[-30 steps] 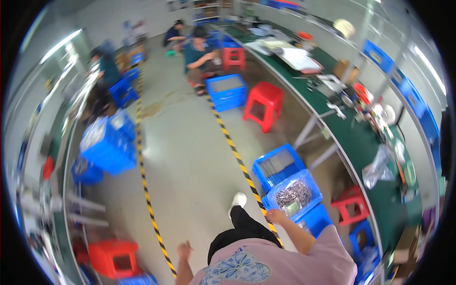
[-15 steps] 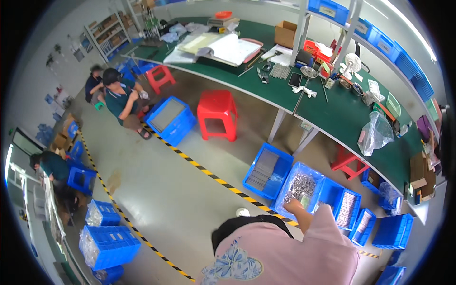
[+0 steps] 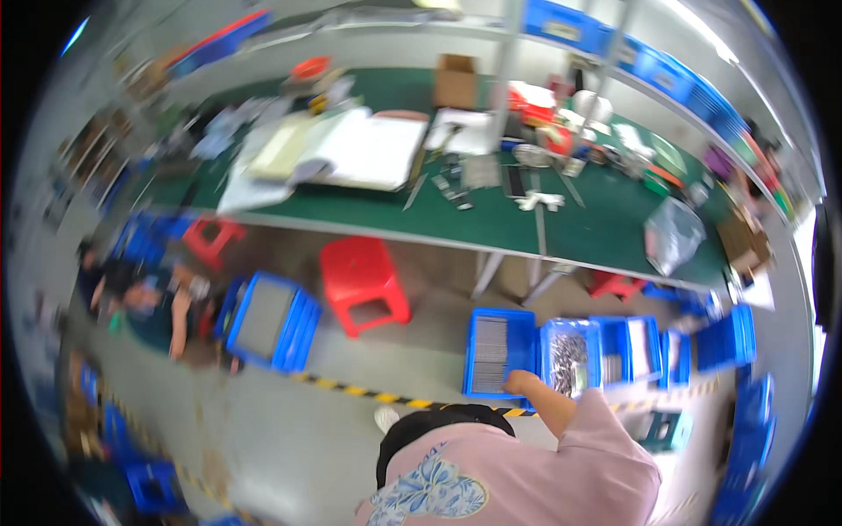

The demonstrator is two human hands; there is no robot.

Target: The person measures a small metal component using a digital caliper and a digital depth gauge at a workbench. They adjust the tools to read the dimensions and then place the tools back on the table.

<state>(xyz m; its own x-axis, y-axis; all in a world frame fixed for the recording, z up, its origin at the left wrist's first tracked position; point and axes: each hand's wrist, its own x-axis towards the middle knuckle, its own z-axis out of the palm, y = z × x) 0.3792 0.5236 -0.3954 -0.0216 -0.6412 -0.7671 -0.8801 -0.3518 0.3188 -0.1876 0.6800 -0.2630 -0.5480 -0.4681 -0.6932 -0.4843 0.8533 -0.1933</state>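
Note:
My right hand reaches down to the near right corner of a blue bin with rows of thin grey metal rods in it. Blur and the small size hide its fingers, so I cannot tell whether they grip the rim or a rod. Just right of the hand is a second blue bin, plastic-lined and filled with loose small shiny metal parts. My left hand is out of view.
More blue bins line up to the right. A red stool stands in front of the long green worktable, left of the rod bin. Yellow-black tape crosses the floor. A co-worker crouches at the left beside a blue bin.
My right hand has gone from the bin of loose metal parts to the rod bin's near corner. The view has turned, so the table now lies more level across it.

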